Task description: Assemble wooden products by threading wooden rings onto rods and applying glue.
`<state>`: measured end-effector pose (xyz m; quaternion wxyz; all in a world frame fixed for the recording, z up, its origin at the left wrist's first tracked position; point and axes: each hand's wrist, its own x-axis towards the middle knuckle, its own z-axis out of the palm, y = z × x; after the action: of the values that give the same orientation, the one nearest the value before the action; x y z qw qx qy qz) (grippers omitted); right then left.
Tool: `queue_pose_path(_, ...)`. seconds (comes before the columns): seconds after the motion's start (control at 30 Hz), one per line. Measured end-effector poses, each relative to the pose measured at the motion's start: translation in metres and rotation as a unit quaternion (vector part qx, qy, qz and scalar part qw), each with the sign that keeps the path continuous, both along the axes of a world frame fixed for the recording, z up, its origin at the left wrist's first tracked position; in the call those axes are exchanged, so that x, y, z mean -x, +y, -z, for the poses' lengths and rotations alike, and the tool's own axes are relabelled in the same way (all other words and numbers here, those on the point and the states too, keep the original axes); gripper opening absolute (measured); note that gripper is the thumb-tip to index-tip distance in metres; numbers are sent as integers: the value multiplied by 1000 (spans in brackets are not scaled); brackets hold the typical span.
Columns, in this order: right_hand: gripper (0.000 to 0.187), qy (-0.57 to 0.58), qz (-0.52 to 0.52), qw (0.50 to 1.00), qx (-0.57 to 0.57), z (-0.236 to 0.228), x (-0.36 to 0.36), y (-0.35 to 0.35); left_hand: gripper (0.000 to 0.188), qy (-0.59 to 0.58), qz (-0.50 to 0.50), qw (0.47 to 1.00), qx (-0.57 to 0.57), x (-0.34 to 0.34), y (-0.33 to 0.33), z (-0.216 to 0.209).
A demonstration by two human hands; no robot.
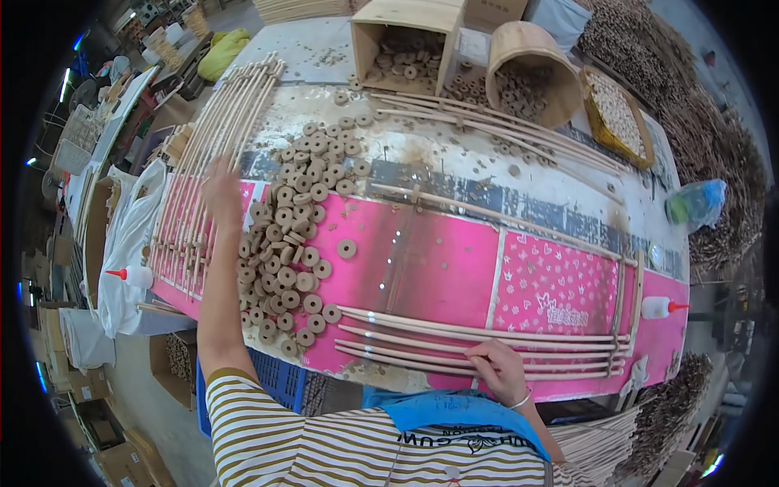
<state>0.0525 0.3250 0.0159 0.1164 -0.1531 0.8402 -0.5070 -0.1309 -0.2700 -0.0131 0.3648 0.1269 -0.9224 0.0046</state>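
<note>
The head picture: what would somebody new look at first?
Probably the big heap of brown rings, left of the middle, partly on the bright pink sheet. Next might come the round wooden tub at the top, with more rings inside. The left hand, blurry over the long pale sticks at the left, could catch the eye too.
</note>
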Motion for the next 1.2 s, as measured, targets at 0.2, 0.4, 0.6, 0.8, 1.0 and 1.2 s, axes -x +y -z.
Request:
queue_pose_path(0.2,11,15,0,1000,6,5,-6,11,44,-41,406,913,-29,20,284,1)
queue_pose_path(0.4,9,29,34,999,4,6,-14,28,45,-121,447,886,-15,28,392,39)
queue_pose_path(0.6,9,48,15,998,24,6,-11,27,38,-76,447,889,-67,11,369,10)
queue_pose_path(0.8,9,36,-13,999,10,5,-6,15,51,19,212,962,-173,-31,198,-59)
queue_pose_path(1.0,7,-2,-24,1000,10,11,0,-4,44,70,-79,993,-58,-56,-5,-52)
queue_pose_path(1.2,7,14,-17,1000,-16,4,6,-13,33,-22,-212,972,-102,-30,-103,4)
